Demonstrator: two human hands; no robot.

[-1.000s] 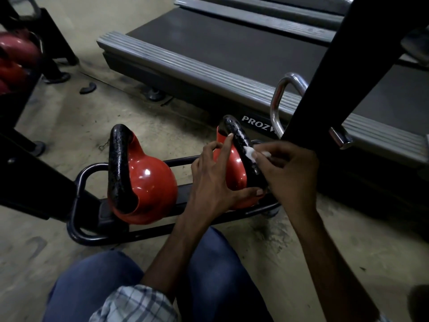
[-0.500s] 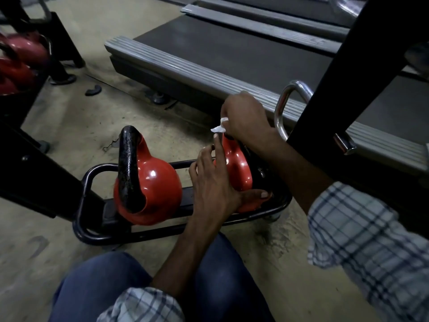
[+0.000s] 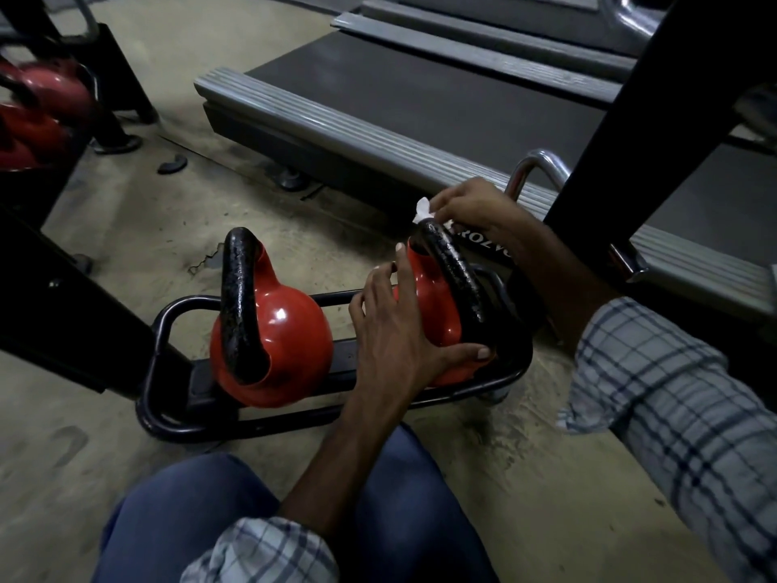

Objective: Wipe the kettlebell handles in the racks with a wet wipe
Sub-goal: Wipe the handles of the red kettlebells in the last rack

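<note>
Two red kettlebells with black handles sit in a low black rack (image 3: 176,418) on the floor. The left kettlebell (image 3: 286,355) stands untouched. My left hand (image 3: 395,330) lies flat against the red body of the right kettlebell (image 3: 433,305), thumb under its base. My right hand (image 3: 475,206) pinches a white wet wipe (image 3: 421,210) at the top far end of that kettlebell's black handle (image 3: 452,267), which shows bare along most of its length.
A treadmill deck (image 3: 420,111) with grey side rails lies just behind the rack. A black upright frame (image 3: 656,115) and a chrome loop (image 3: 534,166) stand at the right. More red kettlebells (image 3: 38,103) sit on another rack at far left. My blue-clad knees fill the bottom.
My right hand went from the lower middle of the handle up to its far top end with the wipe. My left hand stayed on the kettlebell's body.
</note>
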